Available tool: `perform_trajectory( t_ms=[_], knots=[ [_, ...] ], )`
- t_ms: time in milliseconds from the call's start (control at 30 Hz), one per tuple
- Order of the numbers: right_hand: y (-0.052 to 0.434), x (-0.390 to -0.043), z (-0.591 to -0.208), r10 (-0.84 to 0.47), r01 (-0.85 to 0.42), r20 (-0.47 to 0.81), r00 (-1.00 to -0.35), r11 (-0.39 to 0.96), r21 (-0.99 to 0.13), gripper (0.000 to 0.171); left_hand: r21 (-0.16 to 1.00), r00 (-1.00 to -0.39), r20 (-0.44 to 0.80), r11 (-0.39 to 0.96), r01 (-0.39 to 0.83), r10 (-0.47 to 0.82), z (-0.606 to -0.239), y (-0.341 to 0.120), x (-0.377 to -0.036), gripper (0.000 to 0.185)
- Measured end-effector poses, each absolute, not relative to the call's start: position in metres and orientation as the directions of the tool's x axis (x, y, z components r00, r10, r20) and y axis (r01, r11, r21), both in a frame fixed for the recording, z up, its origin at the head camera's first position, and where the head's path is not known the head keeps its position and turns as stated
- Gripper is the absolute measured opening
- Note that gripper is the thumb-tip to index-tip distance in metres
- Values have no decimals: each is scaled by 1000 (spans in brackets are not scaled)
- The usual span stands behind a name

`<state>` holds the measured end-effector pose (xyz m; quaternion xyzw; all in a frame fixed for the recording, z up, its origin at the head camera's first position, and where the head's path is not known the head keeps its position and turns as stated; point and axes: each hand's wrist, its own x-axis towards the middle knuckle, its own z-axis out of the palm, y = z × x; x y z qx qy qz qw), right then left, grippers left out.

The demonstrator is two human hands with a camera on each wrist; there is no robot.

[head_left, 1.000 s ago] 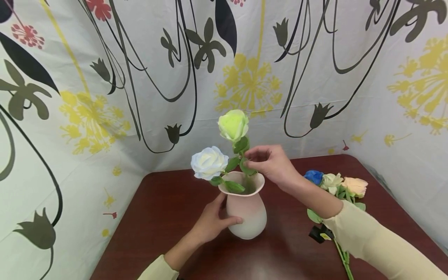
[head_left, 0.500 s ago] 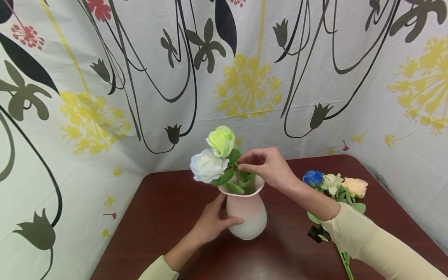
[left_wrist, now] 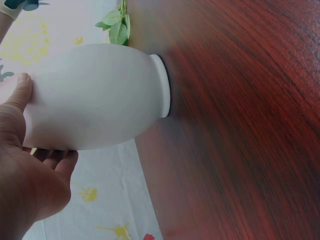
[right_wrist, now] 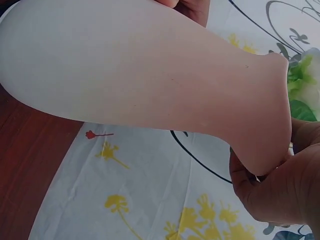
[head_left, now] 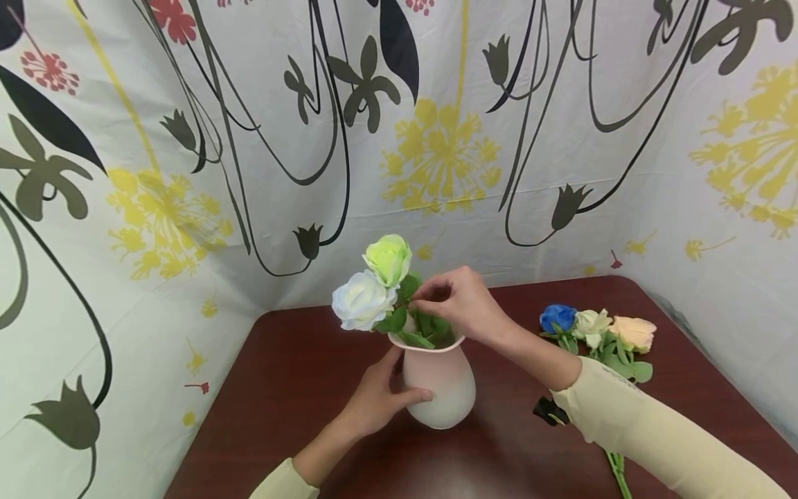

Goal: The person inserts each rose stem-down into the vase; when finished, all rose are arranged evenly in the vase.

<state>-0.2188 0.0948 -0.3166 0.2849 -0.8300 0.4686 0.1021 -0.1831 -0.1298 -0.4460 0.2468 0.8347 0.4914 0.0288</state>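
A pale pink and white vase [head_left: 439, 384] with a wavy rim stands upright on the table. My left hand [head_left: 374, 396] holds its left side, thumb across the front; in the left wrist view the fingers [left_wrist: 65, 162] curve round the vase wall. Over the rim lean a yellow-green rose [head_left: 388, 260] and a pale blue-white rose [head_left: 364, 301], heads touching, lower stems hidden inside. Just above the opening, my right hand [head_left: 464, 301] pinches the green rose's stem between thumb and fingers. In the right wrist view that hand [right_wrist: 280, 195] is beside the vase mouth, its fingertips partly hidden.
On the right of the dark red wooden table [head_left: 299, 388] lie a blue rose [head_left: 557, 318], a cream rose [head_left: 591, 326] and a peach rose [head_left: 632, 333]. My right forearm covers part of their stems. A patterned cloth [head_left: 262, 229] hangs behind the table.
My right hand has moved left and slightly down with the green rose, whose head has sunk and tilted left against the blue-white one. The left hand has stayed on the vase.
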Motion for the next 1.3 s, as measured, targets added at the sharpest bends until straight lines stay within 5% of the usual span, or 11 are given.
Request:
perform_trajectory(
  t_ms=[533,1300],
  knots=[
    [102,-216,-321,-427,-552,384,-819,405,-728,7,827,-870,211,393,402,446,-449,-129,-184,93],
    [158,-217,-316,-290,-276,199,-936,255,-927,39,813,-877,220,417,407,427,-448,-129,-183,95]
  ],
)
